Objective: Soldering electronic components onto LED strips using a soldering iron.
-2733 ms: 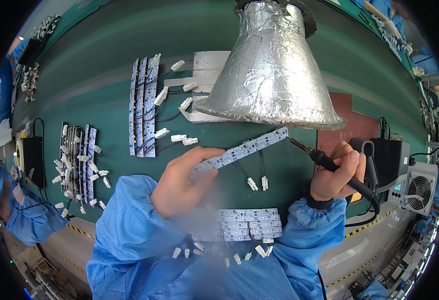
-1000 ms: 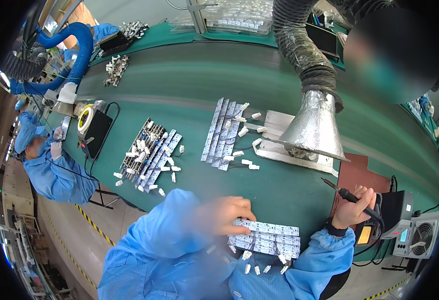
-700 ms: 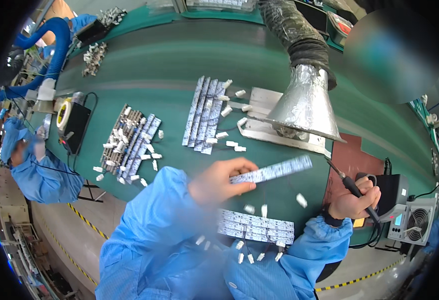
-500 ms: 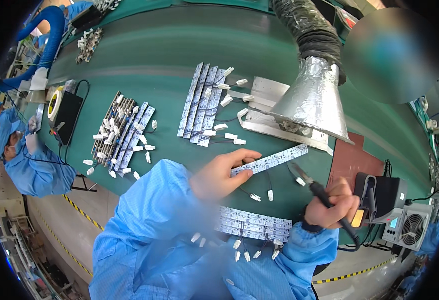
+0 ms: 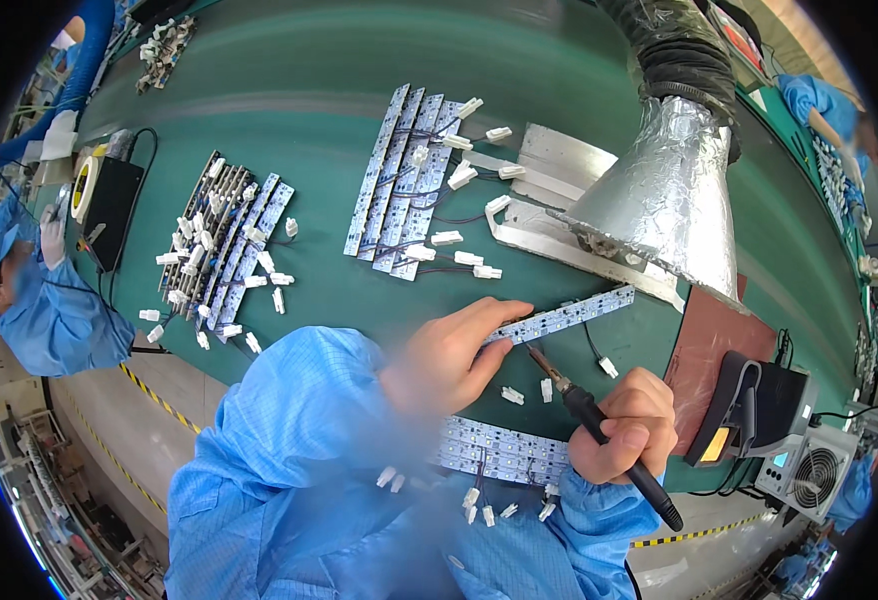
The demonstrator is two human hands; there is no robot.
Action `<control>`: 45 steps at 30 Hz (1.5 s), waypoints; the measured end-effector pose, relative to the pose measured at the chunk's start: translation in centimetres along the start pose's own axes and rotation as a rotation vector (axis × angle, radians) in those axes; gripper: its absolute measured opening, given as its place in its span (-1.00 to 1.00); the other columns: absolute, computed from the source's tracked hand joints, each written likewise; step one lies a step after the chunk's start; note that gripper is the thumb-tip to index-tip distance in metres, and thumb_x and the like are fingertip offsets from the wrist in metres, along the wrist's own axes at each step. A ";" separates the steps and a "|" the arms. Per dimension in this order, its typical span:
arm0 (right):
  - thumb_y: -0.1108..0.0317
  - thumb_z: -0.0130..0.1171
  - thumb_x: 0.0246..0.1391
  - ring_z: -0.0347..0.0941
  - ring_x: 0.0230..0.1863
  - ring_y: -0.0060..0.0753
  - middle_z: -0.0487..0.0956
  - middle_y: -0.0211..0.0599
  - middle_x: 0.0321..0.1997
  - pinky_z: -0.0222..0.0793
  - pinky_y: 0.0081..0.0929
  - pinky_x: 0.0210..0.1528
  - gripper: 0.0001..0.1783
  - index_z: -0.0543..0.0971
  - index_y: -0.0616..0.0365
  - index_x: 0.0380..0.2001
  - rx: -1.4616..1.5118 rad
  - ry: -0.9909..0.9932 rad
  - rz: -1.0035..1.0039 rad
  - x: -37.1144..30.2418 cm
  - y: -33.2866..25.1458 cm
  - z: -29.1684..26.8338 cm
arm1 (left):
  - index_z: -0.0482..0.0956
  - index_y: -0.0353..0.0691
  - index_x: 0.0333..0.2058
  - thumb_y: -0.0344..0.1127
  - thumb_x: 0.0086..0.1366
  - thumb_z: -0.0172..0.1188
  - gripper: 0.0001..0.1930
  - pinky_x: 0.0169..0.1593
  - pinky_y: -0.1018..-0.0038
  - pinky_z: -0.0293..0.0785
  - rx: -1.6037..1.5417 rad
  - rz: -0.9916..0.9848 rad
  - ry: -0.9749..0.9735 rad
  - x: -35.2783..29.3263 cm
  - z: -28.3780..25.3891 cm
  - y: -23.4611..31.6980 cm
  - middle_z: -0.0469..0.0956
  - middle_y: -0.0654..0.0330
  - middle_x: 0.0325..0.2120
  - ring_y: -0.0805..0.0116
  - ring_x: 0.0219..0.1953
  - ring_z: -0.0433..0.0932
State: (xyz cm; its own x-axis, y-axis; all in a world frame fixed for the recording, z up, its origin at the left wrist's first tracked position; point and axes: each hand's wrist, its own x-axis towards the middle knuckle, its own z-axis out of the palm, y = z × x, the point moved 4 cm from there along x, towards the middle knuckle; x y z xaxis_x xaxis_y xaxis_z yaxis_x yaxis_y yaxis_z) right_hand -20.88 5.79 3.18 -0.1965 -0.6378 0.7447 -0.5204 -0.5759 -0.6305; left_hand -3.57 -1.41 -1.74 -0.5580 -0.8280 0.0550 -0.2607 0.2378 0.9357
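A white LED circuit strip [image 5: 571, 314] is pinched at its left end by my left hand [image 5: 451, 352], fingers closed, with the strip slanting up to the right. From it hang thin wires with white connectors [image 5: 608, 367]. My right hand [image 5: 627, 428] is wrapped round the black handle of a soldering iron [image 5: 587, 408]. The iron's tip points up and left, close under the strip's lower edge near my left fingertips; whether it touches cannot be made out. Just below lie several more LED strips [image 5: 504, 450] side by side with their connectors, partly covered by my left sleeve.
A foil-wrapped fume hood [image 5: 664, 195] hangs over metal trays [image 5: 569, 235] at the back right. Strip rows [image 5: 404, 180] and a strip pile [image 5: 221, 240] lie left. At right stand the soldering stand [image 5: 734, 415] and a fan unit [image 5: 809, 475]. A co-worker [image 5: 54, 310] sits far left.
My right hand has brought the soldering iron leftward, its tip now near the strip. The strip is tilted more on edge in my left hand. The whole view has shifted a little.
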 end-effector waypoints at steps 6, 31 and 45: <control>0.21 -0.14 0.34 0.04 -0.79 -0.54 0.18 -0.40 -0.81 -0.02 -0.45 -0.66 -0.58 0.20 0.10 -0.63 -0.007 -0.023 0.007 -0.1 0.1 0.2 | 0.48 -0.39 0.04 -0.57 0.27 0.14 -0.66 -0.03 0.26 0.53 -0.007 -0.011 0.010 0.0 0.0 0.1 0.56 -0.13 -0.09 -0.11 -0.07 0.59; 0.28 -0.16 0.26 -0.01 -0.70 -0.55 0.14 -0.36 -0.75 -0.09 -0.50 -0.61 -0.62 0.15 0.09 -0.65 -0.007 0.283 0.180 0.0 2.7 -3.4 | 0.51 -0.40 0.03 -0.57 0.21 0.18 -0.63 -0.07 0.28 0.52 -0.027 0.010 -0.029 0.1 -0.2 0.5 0.57 -0.09 -0.16 -0.06 -0.14 0.59; 0.29 -0.12 0.26 0.02 -0.77 -0.52 0.15 -0.38 -0.80 -0.08 -0.45 -0.70 -0.64 0.19 0.12 -0.63 -0.091 0.235 0.173 -0.1 3.8 -3.3 | 0.52 -0.40 0.01 -0.64 0.14 0.19 -0.59 -0.07 0.30 0.51 0.019 -0.054 -0.029 0.2 0.0 0.3 0.57 -0.07 -0.17 -0.03 -0.16 0.58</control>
State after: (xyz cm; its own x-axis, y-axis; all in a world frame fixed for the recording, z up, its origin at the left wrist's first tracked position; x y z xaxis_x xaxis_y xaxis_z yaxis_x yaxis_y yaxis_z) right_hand -25.61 5.34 1.45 -0.4697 -0.5804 0.6652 -0.5331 -0.4141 -0.7377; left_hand -3.77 -1.44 -1.43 -0.5656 -0.8247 -0.0058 -0.3061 0.2034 0.9300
